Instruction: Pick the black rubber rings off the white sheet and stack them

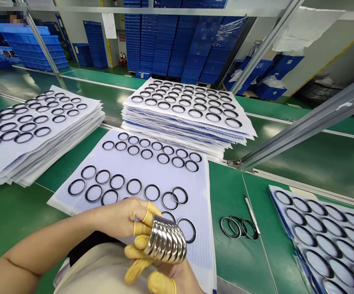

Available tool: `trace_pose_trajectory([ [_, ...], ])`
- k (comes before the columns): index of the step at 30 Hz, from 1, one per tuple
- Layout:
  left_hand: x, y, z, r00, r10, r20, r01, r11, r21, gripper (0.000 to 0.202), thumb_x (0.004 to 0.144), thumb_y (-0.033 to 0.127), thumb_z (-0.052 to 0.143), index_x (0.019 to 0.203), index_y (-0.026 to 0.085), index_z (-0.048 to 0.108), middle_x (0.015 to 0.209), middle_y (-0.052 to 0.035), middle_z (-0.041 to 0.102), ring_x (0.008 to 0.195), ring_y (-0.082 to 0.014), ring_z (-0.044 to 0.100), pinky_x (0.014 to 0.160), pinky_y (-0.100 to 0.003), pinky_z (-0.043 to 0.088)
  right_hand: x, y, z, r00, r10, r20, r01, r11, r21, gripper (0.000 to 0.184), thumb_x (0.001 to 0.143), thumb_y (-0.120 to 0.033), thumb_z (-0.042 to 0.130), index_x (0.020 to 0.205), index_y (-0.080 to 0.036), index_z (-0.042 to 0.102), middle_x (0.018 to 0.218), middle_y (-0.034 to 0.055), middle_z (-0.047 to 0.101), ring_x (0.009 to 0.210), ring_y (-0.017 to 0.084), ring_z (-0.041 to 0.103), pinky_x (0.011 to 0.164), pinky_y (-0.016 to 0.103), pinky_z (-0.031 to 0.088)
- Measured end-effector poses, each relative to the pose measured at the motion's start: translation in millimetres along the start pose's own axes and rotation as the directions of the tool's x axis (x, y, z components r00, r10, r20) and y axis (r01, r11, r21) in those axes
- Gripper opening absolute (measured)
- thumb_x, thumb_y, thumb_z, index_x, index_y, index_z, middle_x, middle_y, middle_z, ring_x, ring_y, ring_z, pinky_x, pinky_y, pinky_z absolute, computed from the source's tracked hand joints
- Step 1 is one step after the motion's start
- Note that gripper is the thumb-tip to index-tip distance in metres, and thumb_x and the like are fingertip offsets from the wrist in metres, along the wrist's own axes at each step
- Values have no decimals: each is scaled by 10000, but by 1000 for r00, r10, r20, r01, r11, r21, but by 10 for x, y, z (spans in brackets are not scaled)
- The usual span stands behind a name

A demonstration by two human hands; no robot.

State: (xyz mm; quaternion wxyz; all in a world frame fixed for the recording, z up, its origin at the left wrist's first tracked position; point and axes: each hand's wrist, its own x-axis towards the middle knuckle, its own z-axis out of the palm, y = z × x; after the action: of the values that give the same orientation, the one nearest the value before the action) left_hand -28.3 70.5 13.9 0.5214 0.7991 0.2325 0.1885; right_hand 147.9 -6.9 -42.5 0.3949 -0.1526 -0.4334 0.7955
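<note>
- A fanned stack of shiny metal rings [164,239] clasped between both hands, low in the centre of the view, the rings overlapping on edge like roof tiles.
- Left hand [118,218] closed over the stack's left side, fingers curled against the metal, yellow finger cots [142,218] on the fingertips.
- Right hand [177,281] cupped under the stack's near side, its yellow-capped fingers [135,271] slightly spread and supporting the rings from below.
- Both hands raised over the near edge of a white ribbed sheet [203,245], a light-coloured smock [103,269] just below them.
- Rows of dark rings [134,187] laid out across that sheet, the nearest rings partly hidden behind the hands.
- Far beyond the hands, a tall pile of ring-laden sheets [189,106]; to the left, a second pile [42,126].
- Right of the hands, a few loose rings [238,227] overlapping on the green counter [241,261], just beside a slim white pen-like tool [252,214].
- At right edge, a blue-bordered sheet of larger rings [321,241].
- In the far background, towers of blue crates [164,36].
</note>
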Motion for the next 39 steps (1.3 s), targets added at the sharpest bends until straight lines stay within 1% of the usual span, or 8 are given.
trace_pose_trajectory([
  [3, -22, -20, -152, 984, -39, 176, 24, 996, 83, 169, 868, 160, 545, 808, 164, 703, 749, -47, 685, 704, -147, 630, 680, -199, 483, -35, 80, -35, 1000, 14, -23, -14, 1000, -4, 420, 784, -415, 706, 1186, -331, 620, 1184, 75, 686, 914, 276, 707, 834, 477, 529],
  [7, -53, -97, -341, 869, -150, 471, 236, 963, -128, 153, 862, 170, 552, 859, 171, 705, 568, 0, 638, 429, -106, 563, 443, -167, 442, -58, 71, -85, 990, -4, -139, -47, 930, -365, 651, 609, -409, 832, 1202, -262, 607, 1167, 119, 685, 1064, 370, 624, 893, 524, 488],
  [13, -75, -216, -140, 818, -24, 575, 334, 834, -440, 458, 829, 413, 623, 1217, 168, 606, 600, -25, 680, 405, -155, 597, 398, -211, 473, 62, -217, 16, 992, -18, -126, -58, 814, -577, 718, 616, -506, 780, 1252, -238, 582, 1105, 86, 701, 1064, 345, 613, 1000, 469, 413],
  [21, -161, -348, 108, 890, 128, 437, 51, 926, -374, 671, 893, 624, 345, 1238, 93, 568, 816, -141, 720, 724, -235, 696, 644, -286, 538, 115, -286, 6, 996, -84, -29, 57, 857, -513, 728, 582, -693, 703, 1174, -273, 642, 1089, 61, 684, 977, 314, 642, 876, 411, 509],
  [24, -154, -306, 139, 932, 111, 345, 31, 924, -382, 750, 889, 659, 266, 1197, 56, 590, 986, -198, 692, 879, -261, 673, 760, -319, 532, 82, -218, -19, 990, -98, -103, 51, 921, -387, 963, 508, -713, 742, 1315, -241, 512, 1118, 109, 658, 939, 323, 651, 848, 441, 519],
  [27, -114, -207, 187, 962, 71, 263, 64, 880, -471, 783, 893, 661, 217, 1152, 41, 619, 1058, -221, 666, 989, -293, 636, 873, -384, 497, 25, -115, -35, 964, -139, -228, 56, 939, -338, 1105, 441, -681, 801, 1376, -250, 401, 1316, 145, 508, 1169, 367, 519, 1012, 511, 382],
  [33, -110, -130, 258, 961, 11, 277, 141, 841, -522, 706, 864, 663, 360, 1148, 75, 631, 1009, -177, 685, 915, -259, 655, 814, -336, 516, -32, -78, 46, 957, -54, -284, -3, 980, -197, 928, 568, -654, 761, 1327, -279, 379, 1223, 129, 511, 1074, 336, 553, 890, 493, 471],
  [39, -157, -132, 326, 953, 13, 302, 184, 770, -611, 704, 851, 681, 370, 1124, 75, 602, 971, -178, 675, 916, -284, 663, 803, -368, 517, -30, -165, 65, 952, -81, -296, -29, 937, -348, 694, 691, -663, 656, 1218, -237, 507, 1024, 96, 597, 957, 299, 575, 883, 470, 467],
])
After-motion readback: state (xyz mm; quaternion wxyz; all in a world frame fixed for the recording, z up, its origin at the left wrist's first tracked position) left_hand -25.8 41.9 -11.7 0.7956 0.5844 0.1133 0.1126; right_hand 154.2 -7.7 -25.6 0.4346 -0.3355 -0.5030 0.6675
